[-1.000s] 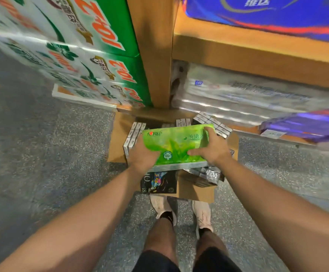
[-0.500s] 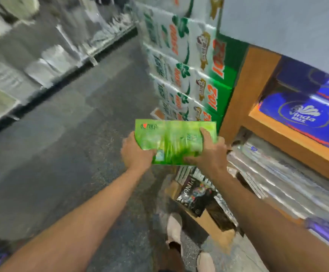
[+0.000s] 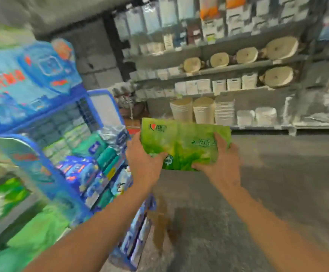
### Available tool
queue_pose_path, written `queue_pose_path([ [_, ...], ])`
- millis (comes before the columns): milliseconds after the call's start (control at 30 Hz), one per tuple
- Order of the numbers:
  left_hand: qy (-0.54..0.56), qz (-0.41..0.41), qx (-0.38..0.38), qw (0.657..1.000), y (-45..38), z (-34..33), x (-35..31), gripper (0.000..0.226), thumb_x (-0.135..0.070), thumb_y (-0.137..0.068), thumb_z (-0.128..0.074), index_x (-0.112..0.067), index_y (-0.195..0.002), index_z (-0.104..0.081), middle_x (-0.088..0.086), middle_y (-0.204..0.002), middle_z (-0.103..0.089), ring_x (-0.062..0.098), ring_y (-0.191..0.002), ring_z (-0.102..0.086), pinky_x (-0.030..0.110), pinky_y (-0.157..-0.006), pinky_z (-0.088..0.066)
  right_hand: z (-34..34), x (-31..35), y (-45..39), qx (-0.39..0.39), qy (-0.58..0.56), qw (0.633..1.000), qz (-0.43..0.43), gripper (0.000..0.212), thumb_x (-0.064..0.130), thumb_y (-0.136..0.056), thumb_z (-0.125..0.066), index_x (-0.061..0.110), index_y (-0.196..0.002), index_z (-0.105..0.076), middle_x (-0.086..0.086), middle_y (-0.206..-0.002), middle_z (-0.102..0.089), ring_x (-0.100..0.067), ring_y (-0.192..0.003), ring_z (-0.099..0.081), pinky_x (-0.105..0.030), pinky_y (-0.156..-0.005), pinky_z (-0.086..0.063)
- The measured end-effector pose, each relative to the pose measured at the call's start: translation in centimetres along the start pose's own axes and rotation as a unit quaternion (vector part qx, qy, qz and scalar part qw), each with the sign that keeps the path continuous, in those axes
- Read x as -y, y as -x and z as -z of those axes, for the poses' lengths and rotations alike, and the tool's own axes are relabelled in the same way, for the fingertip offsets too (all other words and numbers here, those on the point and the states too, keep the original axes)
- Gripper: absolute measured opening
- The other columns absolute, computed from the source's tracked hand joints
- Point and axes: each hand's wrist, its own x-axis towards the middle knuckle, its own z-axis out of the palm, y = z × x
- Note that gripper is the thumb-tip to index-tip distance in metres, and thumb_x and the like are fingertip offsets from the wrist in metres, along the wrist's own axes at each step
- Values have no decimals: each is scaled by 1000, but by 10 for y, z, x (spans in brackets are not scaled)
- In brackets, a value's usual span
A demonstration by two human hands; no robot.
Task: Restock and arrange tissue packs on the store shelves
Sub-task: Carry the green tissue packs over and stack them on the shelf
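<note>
Both ends gripped | left hand (image 3: pixel 143 163), right hand (image 3: pixel 221 165) grasp tissue pack (image 3: pixel 183 144) | blurred, seemingly level

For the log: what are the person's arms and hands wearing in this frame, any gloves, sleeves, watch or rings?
Nothing that shows. The left hand and right hand are bare, with no gloves. Both forearms are uncovered down to the bottom edge of the frame, so no sleeve is in view. No watch, band or ring can be made out, though motion blur could hide something small.
</note>
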Motion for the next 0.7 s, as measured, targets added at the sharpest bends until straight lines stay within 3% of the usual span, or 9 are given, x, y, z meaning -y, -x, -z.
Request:
queue_pose_path([
  [200,-88,3,-185,979,-92,200,99,97,-25,-51,-91,-17,-137,-46,5,-124,-50,27,-118,-47,43,-102,-39,-153,207,-16,35,-149,979,137,120,49,-47,-94,25,-150,-37,-27,-140,-36,-43,-131,-38,-45,-111,-35],
  [367,-145,2,-278,950,-137,328,163,99,-25,-50,-94,-16,-136,-45,5,-124,-52,27,-117,-49,42,-101,-42,-248,342,-9,50,-219,947,231,118,45,-48,-95,27,-149,-38,-26,-137,-36,-41,-127,-39,-42,-107,-35],
  [500,-158,23,-334,929,-161,407,198,96,-20,-55,-95,-15,-135,-44,4,-129,-49,24,-118,-49,27,-97,-38,-306,432,-5,53,-257,917,299,119,50,-46,-94,33,-148,-33,-26,-135,-37,-43,-124,-42,-48,-108,-39],
  [600,-174,45,-372,911,-185,453,221,97,-24,-57,-95,-20,-138,-40,6,-132,-52,23,-120,-51,35,-103,-42,-342,494,-7,65,-283,896,336,118,50,-50,-92,34,-148,-30,-29,-137,-34,-46,-128,-39,-49,-110,-37],
  [700,-190,59,-406,892,-210,491,240,95,-30,-59,-94,-29,-136,-37,3,-132,-58,26,-117,-57,45,-98,-48,-373,551,-12,86,-306,876,363,114,47,-55,-92,32,-151,-32,-30,-141,-31,-48,-130,-36,-48,-109,-34],
])
